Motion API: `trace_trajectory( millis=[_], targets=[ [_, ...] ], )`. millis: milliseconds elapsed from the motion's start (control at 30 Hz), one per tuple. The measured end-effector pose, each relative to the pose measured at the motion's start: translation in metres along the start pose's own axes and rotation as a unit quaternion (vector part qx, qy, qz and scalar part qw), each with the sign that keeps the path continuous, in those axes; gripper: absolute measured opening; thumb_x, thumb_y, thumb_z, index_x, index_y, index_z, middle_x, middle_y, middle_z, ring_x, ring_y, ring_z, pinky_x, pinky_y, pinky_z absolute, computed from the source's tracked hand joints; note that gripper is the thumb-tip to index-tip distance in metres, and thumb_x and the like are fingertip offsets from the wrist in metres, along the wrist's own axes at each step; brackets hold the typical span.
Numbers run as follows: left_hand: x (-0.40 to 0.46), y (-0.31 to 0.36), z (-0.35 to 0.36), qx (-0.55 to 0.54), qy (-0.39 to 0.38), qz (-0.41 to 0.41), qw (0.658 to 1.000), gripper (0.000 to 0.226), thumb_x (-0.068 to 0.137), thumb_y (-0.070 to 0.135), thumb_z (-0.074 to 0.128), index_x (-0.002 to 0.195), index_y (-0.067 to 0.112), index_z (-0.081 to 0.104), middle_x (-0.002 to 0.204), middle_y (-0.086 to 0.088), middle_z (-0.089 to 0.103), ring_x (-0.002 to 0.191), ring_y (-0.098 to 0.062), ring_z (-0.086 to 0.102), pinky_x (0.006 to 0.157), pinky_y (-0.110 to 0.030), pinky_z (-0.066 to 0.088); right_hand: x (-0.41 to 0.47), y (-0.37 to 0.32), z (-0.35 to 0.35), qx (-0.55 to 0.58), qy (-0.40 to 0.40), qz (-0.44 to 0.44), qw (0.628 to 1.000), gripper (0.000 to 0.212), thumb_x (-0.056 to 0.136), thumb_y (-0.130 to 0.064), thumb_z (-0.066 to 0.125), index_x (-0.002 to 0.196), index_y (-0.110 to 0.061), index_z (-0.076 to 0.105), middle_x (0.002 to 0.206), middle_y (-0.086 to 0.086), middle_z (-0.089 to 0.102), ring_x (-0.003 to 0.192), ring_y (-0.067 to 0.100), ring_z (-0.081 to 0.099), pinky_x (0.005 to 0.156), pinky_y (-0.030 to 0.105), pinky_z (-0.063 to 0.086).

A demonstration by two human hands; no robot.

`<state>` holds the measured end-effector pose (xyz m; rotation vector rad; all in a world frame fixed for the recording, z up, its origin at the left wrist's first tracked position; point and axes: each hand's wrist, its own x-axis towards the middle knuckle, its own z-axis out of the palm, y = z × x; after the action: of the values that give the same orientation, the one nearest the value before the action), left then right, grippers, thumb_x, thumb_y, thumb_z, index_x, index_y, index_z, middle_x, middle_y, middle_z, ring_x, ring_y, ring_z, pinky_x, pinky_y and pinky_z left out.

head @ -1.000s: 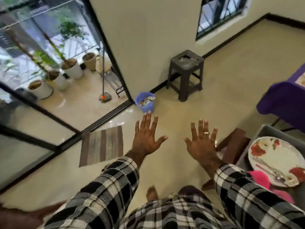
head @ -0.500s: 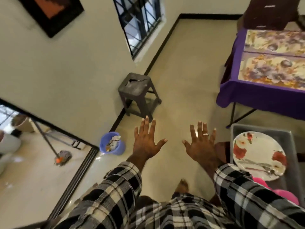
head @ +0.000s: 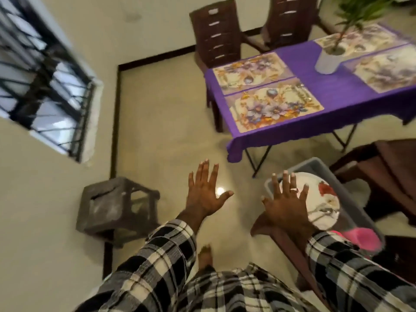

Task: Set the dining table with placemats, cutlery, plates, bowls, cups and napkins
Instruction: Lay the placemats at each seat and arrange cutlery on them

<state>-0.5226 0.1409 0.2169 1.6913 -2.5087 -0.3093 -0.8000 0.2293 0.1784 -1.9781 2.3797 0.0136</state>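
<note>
My left hand [head: 203,193] and my right hand [head: 286,203] are stretched out in front of me, fingers spread, holding nothing. Beyond them stands the dining table [head: 326,95] under a purple cloth, with several floral placemats [head: 273,106] laid flat on it. Just right of my right hand, a grey tub [head: 351,199] holds a white plate with red flowers [head: 324,201], cutlery lying on the plate, and something pink [head: 364,239] at its near end. My right hand hangs over the tub's left edge and hides part of the plate.
A white pot with a green plant [head: 327,61] stands on the table. Two brown chairs [head: 216,34] sit at its far side; another dark chair [head: 387,176] is at the right. A grey stool [head: 117,208] stands by the wall on the left, under a barred window [head: 45,75].
The view has swung right, from the glass door and blue bucket to the dining table. Both hands stay spread and empty; the tub now lies beneath my right hand.
</note>
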Motion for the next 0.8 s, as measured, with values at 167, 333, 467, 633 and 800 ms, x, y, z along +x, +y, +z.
trace_trajectory(
  millis=[167,333,467,633,800],
  targets=[
    [0.076,0.024,0.021,0.003,-0.059,0.157,0.986,0.108,0.090,0.092,0.032,0.171,0.025,0.006,0.178,-0.009,-0.001,0.165,-0.028,0.000,0.126,-0.064,0.017,-0.017,0.017,0.008,0.035,-0.014,0.169,0.985,0.076,0.104,-0.058,0.020,0.165,-0.014,0.031,0.168,0.029,0.024,0.154,0.052,0.022,0.118,0.078,0.010],
    [0.115,0.075,0.050,0.006,-0.133,0.263,0.955,0.108,0.091,0.091,0.029,0.171,0.023,0.005,0.178,-0.009,-0.001,0.165,-0.029,-0.001,0.128,-0.061,0.016,-0.056,0.030,0.014,0.092,0.017,0.270,0.958,0.071,0.100,-0.046,0.038,0.157,-0.005,0.029,0.162,0.035,0.030,0.143,0.064,0.035,0.103,0.084,0.031],
    [0.142,0.119,0.091,0.028,-0.183,0.311,0.932,0.105,0.093,0.087,0.031,0.171,0.021,0.005,0.178,-0.010,-0.003,0.165,-0.030,-0.002,0.130,-0.059,0.011,-0.054,0.058,0.023,0.121,-0.054,0.364,0.922,0.060,0.091,-0.034,0.052,0.141,-0.003,0.046,0.147,0.034,0.044,0.128,0.061,0.053,0.100,0.077,0.040],
    [0.176,0.166,0.156,0.048,-0.245,0.298,0.921,0.095,0.095,0.077,0.039,0.169,0.021,0.014,0.176,-0.011,0.011,0.162,-0.032,0.012,0.129,-0.054,0.020,-0.032,0.110,0.120,0.213,-0.233,0.400,0.861,0.054,0.087,-0.030,0.028,0.114,-0.007,0.069,0.108,0.017,0.065,0.093,0.037,0.062,0.073,0.041,0.050],
    [0.208,0.207,0.236,0.086,-0.299,0.318,0.895,0.069,0.098,0.056,0.053,0.158,0.023,0.040,0.168,-0.009,0.035,0.149,-0.032,0.038,0.121,-0.047,0.035,0.004,0.151,0.190,0.312,-0.227,0.468,0.795,0.015,0.075,-0.016,0.070,0.086,-0.007,0.064,0.082,0.017,0.069,0.077,0.040,0.070,0.064,0.042,0.056]
  ],
)
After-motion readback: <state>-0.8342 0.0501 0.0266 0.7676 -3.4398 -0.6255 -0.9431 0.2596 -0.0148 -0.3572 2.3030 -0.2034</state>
